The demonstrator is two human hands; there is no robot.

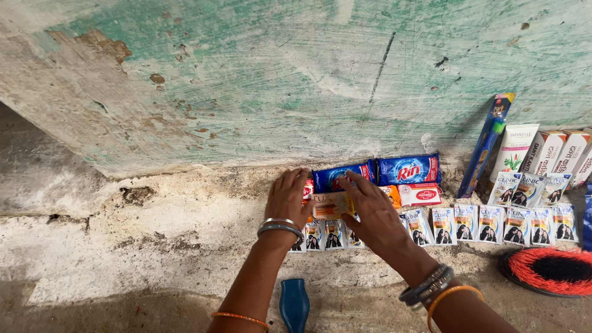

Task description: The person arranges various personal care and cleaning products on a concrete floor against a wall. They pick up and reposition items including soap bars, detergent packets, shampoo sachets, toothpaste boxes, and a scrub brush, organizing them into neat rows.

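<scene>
A pale peach soap bar [328, 205] is held between the two hands on the rough concrete floor [154, 246], at the foot of the peeling green wall [277, 80]. The left hand [287, 197] lies flat at its left end with fingers spread, and a small red packet [308, 189] is touched by those fingers. The right end of the bar is pinched by the fingers of the right hand [372, 211].

Just behind, two blue detergent bars [376, 172] are set against the wall; a red-and-white soap bar [420, 195] lies to the right. A row of shampoo sachets [487, 223] runs along the near side, partly under the hands. Bare floor is left open to the left; a blue object [294, 303] lies between the forearms.
</scene>
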